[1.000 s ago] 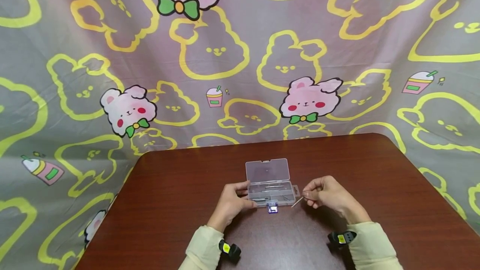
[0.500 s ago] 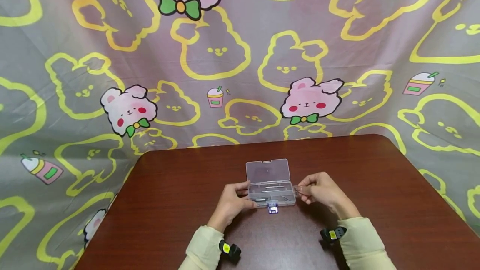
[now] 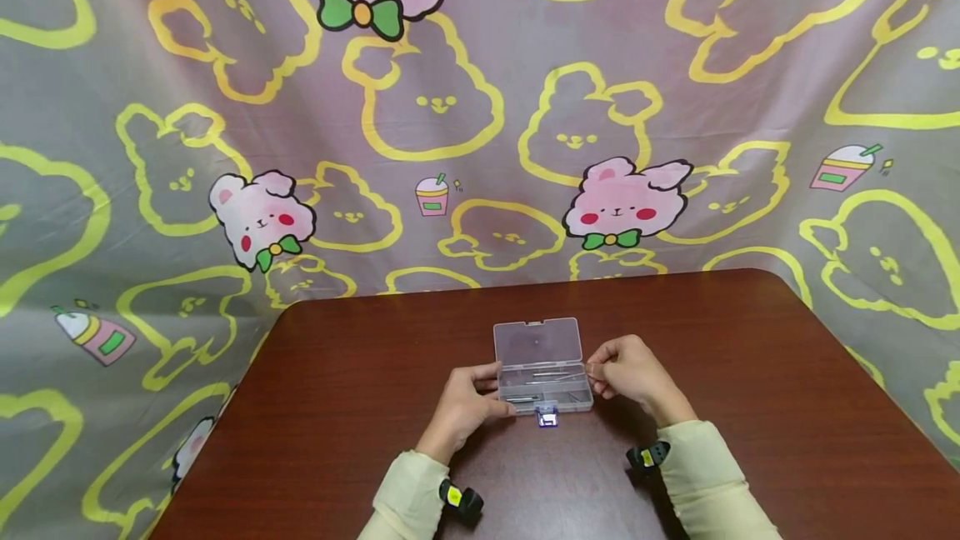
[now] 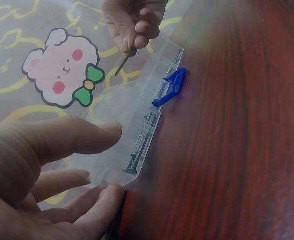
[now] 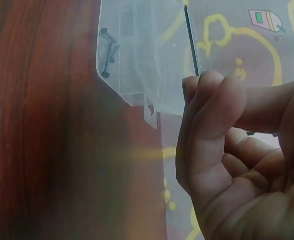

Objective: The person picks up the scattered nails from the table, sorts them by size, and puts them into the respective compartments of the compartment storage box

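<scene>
A clear plastic compartment box point(image 3: 517, 383) lies on the table with its lid point(image 3: 537, 343) raised at the back. At its left end my left hand point(image 3: 460, 407) grips the box, thumb at the front corner and fingers behind. Over the right end, my right hand point(image 3: 630, 371) pinches a thin nail point(image 5: 191, 42) between thumb and fingertips; its head is hidden in the grip. In the left wrist view the tip of this nail slants down above the box. Several nails point(image 4: 140, 147) lie in the compartments, and shorter ones point(image 5: 106, 60) sit in the right front compartment.
A blue latch point(image 4: 172, 89) hangs open at the front edge of the box. A clear hang tab point(image 5: 150, 112) sticks out from the right end. Brown wood table point(image 3: 360, 373) surrounds the box, and a patterned cloth point(image 3: 480, 148) hangs behind it.
My right hand has moved left and away from me, bringing the nail from beside the box's front right corner to over its right end. The left hand has stayed put.
</scene>
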{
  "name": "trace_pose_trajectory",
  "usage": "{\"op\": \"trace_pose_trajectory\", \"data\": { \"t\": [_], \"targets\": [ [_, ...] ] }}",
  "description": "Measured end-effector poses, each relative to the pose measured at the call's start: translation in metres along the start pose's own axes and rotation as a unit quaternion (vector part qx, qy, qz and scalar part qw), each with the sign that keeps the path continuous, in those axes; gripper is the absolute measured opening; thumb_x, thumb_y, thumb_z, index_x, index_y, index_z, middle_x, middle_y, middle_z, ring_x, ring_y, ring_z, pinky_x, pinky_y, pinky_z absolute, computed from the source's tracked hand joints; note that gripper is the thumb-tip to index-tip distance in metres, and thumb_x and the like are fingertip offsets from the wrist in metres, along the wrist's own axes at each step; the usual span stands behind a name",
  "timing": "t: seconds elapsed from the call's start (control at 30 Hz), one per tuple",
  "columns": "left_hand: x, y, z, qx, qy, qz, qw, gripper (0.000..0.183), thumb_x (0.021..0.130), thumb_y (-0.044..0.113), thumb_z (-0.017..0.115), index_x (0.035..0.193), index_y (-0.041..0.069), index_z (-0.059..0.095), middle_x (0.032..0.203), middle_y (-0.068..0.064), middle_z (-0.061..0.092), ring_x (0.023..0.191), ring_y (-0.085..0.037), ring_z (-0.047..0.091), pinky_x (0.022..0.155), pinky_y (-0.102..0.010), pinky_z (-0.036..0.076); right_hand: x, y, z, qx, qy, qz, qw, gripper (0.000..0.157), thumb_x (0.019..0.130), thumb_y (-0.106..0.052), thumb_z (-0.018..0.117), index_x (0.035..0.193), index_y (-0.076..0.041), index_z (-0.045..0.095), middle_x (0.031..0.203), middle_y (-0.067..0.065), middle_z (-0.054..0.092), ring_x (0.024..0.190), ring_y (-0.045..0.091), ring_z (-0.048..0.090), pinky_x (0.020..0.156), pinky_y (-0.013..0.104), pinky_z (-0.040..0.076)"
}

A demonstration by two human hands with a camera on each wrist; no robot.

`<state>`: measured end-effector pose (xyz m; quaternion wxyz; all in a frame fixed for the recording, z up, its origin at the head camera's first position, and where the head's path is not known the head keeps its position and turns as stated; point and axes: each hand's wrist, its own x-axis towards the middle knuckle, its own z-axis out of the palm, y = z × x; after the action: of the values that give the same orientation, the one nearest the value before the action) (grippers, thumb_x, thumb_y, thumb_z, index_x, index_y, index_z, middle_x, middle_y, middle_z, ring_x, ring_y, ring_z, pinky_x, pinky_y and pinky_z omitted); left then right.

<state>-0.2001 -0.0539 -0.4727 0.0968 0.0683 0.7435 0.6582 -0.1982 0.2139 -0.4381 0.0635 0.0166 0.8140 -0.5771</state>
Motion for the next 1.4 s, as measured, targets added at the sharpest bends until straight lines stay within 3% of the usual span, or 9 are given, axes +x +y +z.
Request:
{"op": "trace_pose_trajectory", "data": {
  "t": [0.5,0.83,1.4],
  "targets": [
    [-0.001,0.0,-0.002,0.008,0.0,-0.005,1.0,0.08,0.061,-0.019,0.084,0.136,-0.008,0.058,0.112,-0.024,0.066,0.098,-0.031,0.068,0.074,-0.031,0.059,0.006,-0.013,0.016,-0.11,0.048,-0.013,0.993,0.009,0.083,0.005,0.066,0.075,0.003,0.069,0.058,0.007,0.061,0.048,0.017,0.058,0.047,0.031,0.054],
    [-0.004,0.002,-0.001,0.006,0.001,-0.003,1.0,0.08,0.06,-0.02,0.083,0.136,-0.009,0.057,0.113,-0.025,0.067,0.1,-0.033,0.067,0.074,-0.029,0.058,0.011,-0.016,0.027,-0.236,0.06,-0.072,0.967,0.021,0.074,0.001,0.062,0.058,-0.011,0.068,0.049,-0.007,0.054,0.054,0.015,0.053,0.05,0.029,0.044],
    [-0.002,-0.002,-0.001,0.01,-0.001,0.002,0.9999,0.079,0.062,-0.018,0.084,0.136,-0.007,0.058,0.113,-0.025,0.064,0.101,-0.033,0.067,0.076,-0.032,0.058,0.011,-0.017,0.032,-0.206,0.052,-0.046,0.976,0.018,0.081,0.003,0.064,0.066,-0.005,0.071,0.048,-0.003,0.056,0.047,0.014,0.056,0.045,0.028,0.045]
  ]
}}
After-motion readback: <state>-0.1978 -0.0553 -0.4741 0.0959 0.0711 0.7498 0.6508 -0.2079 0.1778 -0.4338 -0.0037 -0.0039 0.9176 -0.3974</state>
